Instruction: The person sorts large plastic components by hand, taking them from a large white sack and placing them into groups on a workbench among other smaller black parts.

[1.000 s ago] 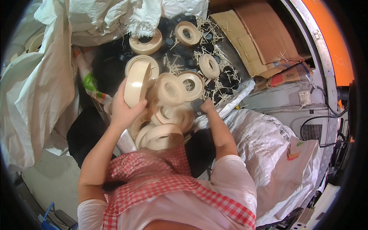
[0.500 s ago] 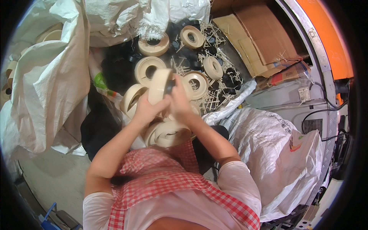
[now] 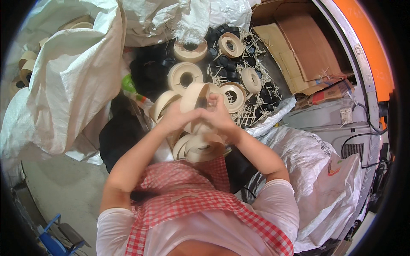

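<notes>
Right hand [image 3: 221, 115] and left hand [image 3: 173, 116] have come together at the held ring [image 3: 193, 97]; one second ago the right hand was well apart from it, by the pile. The held ring has also left its place over the ring [image 3: 185, 77] just beyond it, which now shows almost whole.

The held ring, cream and thick-walled, is up off the pile between the two hands. It stands on edge, its outer wall toward the left and its open side toward the right hand; its long axis, across the rim, runs away from the person, the far end leaning slightly right. The left hand's grip is closed around its near left wall. The right hand's fingers are curled at the open side; I cannot tell what that grip holds, and the dark patch inside the opening is unclear.

Five cream rings show distinctly beyond or to the right of the held ring, one lies just to its left, and two overlap on the near side. Others beneath the hands are too hidden to count. Black pieces [image 3: 224, 64] and pale sticks [image 3: 252, 112], too many to count, lie beyond and to its right. One white sack [image 3: 81, 81] is left of it, another white sack [image 3: 305, 179] to the near right.
</notes>
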### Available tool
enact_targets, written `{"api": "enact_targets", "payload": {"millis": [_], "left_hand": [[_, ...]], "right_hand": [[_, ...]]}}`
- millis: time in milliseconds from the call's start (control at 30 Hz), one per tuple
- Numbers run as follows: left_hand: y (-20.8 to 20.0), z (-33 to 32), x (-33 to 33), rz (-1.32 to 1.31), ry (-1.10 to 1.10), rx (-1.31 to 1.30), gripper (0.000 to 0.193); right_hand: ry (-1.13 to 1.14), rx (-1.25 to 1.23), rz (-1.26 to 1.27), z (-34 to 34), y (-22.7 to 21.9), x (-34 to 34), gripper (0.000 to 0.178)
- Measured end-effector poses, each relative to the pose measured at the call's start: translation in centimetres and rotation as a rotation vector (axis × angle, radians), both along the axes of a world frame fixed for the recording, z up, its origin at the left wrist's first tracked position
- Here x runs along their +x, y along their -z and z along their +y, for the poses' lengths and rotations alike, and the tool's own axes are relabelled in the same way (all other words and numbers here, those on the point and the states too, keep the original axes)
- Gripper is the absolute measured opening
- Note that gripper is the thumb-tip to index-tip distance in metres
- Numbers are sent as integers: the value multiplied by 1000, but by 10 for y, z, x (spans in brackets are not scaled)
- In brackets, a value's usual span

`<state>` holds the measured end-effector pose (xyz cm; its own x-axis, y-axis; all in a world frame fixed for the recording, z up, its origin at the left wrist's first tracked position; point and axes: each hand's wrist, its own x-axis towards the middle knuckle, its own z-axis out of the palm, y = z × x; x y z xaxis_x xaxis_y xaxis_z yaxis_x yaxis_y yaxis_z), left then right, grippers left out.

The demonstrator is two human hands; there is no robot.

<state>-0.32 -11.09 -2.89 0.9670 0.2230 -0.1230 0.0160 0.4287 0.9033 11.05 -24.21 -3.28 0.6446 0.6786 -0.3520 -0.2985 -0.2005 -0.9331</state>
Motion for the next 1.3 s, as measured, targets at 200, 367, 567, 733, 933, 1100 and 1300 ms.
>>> {"api": "enact_targets", "payload": {"millis": [200,367,567,733,933,1100,1300], "left_hand": [[15,2,-1,65,-33,-106,40],[0,8,-1,244,81,-237,39],[2,8,-5,23,106,24,52],[-11,-3,-6,-165,-79,405,51],[-5,14,-7,235,106,-196,42],[4,10,-5,86,25,28,43],[7,5,-2,-54,-90,225,49]], "right_hand": [[-379,-1,-516,-13,-1,11,52],[-853,259,-1372,-19,-15,20,44],[-672,237,-1021,-13,-14,15,47],[-178,207,401,-3,-17,8,45],[-745,278,-1474,-9,-38,1,39],[-267,-77,-138,-2,-49,-13,57],[-331,-48,-515,-1,1,14,73]]}}
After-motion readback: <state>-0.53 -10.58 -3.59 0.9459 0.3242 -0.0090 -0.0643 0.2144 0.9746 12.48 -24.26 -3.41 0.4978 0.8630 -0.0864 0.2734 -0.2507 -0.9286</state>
